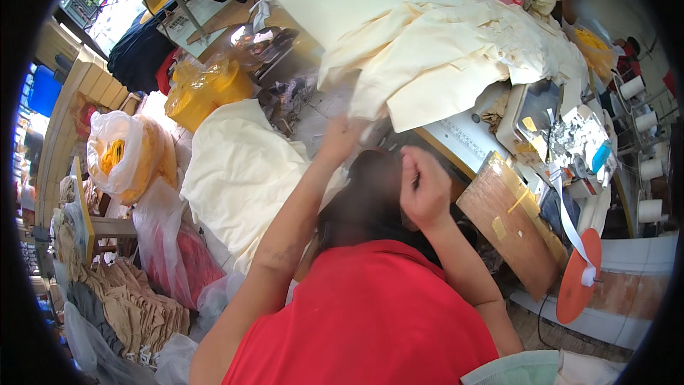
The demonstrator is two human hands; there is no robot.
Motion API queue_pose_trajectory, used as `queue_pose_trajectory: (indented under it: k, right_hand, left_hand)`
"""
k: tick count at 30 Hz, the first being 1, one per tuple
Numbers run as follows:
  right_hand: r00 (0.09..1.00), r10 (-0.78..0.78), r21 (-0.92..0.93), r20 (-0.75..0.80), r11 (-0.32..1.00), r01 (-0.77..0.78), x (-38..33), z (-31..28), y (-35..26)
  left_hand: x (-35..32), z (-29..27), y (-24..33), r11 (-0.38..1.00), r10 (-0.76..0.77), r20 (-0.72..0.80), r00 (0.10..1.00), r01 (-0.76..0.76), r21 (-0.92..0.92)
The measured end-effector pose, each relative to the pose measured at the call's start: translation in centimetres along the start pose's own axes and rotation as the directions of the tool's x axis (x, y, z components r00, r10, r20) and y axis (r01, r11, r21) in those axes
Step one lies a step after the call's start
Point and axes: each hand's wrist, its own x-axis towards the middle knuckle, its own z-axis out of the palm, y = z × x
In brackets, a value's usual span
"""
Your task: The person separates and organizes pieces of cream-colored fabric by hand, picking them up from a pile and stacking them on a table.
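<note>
My left hand point(343, 135) is raised and blurred, at the upper end of a hanging mass of dark hair point(360, 203) and just below the edge of a big cream cloth point(427, 36) heaped on the sewing table point(463, 144). Whether its fingers grip anything is not visible. My right hand point(425, 187) is curled into a fist against the right side of the hair, with a dark strand between its fingers. Both forearms rise from a red shirt point(370, 321) at the lower edge.
A sewing machine point(541, 110) stands on the right, with white thread cones point(633, 87), a brown taped board point(513, 224) and an orange disc point(578, 278). On the left are a second cream bundle point(239, 171), yellow bags point(203, 89), a white bag point(121, 153) and stacked beige garments point(132, 310).
</note>
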Motion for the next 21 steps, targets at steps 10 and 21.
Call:
queue_pose_trajectory:
  k: [10,21]
  right_hand:
    - [0.972,0.123,-0.267,0.201,0.961,-0.067,10.5,-3.6,4.1]
    - [0.753,0.262,0.358,0.604,0.755,-0.55,16.7,1.2,-2.2]
  left_hand:
    - [-23.7,-23.2,5.7,0.879,0.302,-0.321,0.898,-0.393,-0.271]
    - [-31.0,-37.2,-1.5,0.846,-0.003,-0.718,0.696,-0.38,-0.373]
